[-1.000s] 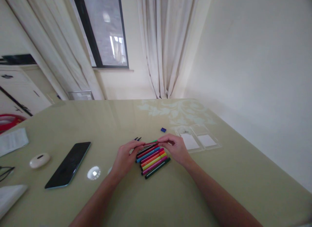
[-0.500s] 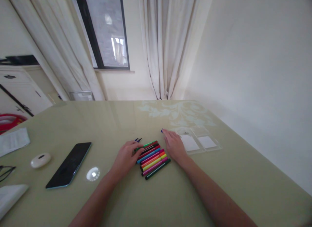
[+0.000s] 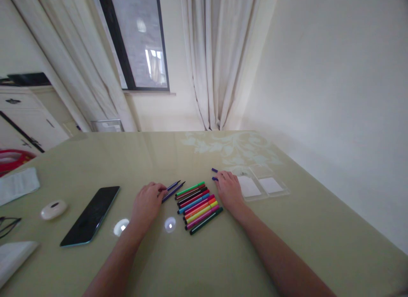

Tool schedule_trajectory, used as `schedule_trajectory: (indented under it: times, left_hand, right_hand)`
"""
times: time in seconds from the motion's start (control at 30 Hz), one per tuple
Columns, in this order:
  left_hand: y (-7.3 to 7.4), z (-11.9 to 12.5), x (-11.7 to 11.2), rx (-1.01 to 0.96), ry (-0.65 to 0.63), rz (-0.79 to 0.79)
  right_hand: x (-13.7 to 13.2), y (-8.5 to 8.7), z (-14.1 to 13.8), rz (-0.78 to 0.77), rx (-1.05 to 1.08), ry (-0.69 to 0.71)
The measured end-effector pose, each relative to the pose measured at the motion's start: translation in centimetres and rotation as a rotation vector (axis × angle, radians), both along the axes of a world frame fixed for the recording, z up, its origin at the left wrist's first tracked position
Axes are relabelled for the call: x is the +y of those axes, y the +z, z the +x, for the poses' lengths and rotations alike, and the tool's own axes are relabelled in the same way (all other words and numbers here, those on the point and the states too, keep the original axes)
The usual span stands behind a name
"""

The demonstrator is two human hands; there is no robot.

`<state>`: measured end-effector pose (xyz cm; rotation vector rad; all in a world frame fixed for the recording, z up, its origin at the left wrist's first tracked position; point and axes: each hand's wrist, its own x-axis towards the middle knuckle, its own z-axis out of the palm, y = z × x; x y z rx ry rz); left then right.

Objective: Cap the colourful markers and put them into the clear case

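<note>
A row of several coloured felt pens (image 3: 198, 207) lies side by side on the olive table (image 3: 223, 254). My left hand (image 3: 145, 204) rests left of the row, its fingers curled over the ends of two uncapped purple pens (image 3: 174, 189) that lie apart from the rest. My right hand (image 3: 229, 192) lies at the right end of the row, fingers stretched toward two small purple caps (image 3: 214, 174); one cap touches the fingertips.
A clear plastic pen case (image 3: 259, 185) lies open to the right of my right hand. A black phone (image 3: 90, 215), a white oval case (image 3: 53, 209), glasses (image 3: 8, 225) and papers (image 3: 17, 184) sit on the left. A wall bounds the table's right side.
My left hand has moved left, off the pen row, onto the two purple pens, which are now pulled out. My right hand has moved from the row's end toward the caps.
</note>
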<state>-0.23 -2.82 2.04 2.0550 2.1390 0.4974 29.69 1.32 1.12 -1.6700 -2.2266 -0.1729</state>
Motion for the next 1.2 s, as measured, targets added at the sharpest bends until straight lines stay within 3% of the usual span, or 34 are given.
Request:
schedule_trajectory:
  times: [0.1,0.17,0.3,0.43,0.93,1.2]
  left_hand:
    - [0.1,0.3,0.1,-0.01,0.004,0.074]
    - [0.4,0.7,0.1,-0.116,-0.021,0.137]
    - [0.8,2.5,-0.3,-0.374,-0.145,0.212]
    - [0.9,3.8,-0.8,-0.449,-0.237,0.224]
    - [0.9,4.9,-1.3,-0.506,-0.353,0.297]
    - [0.9,5.0,-1.5,-0.535,-0.36,0.363]
  right_hand:
    - [-0.1,0.3,0.2,-0.014,0.051,0.01]
    - [-0.3,0.6,0.2,-0.001,0.162,0.052]
    - [-1.3,1.7,0.1,0.06,0.501,0.27]
    - [-2.2,2.7,-0.3,0.031,0.703,0.413]
    - [-2.8,2.9,-0.9,-0.033,0.84,0.53]
    - [-2.7,3.2,-0.7,-0.094,0.891,0.512]
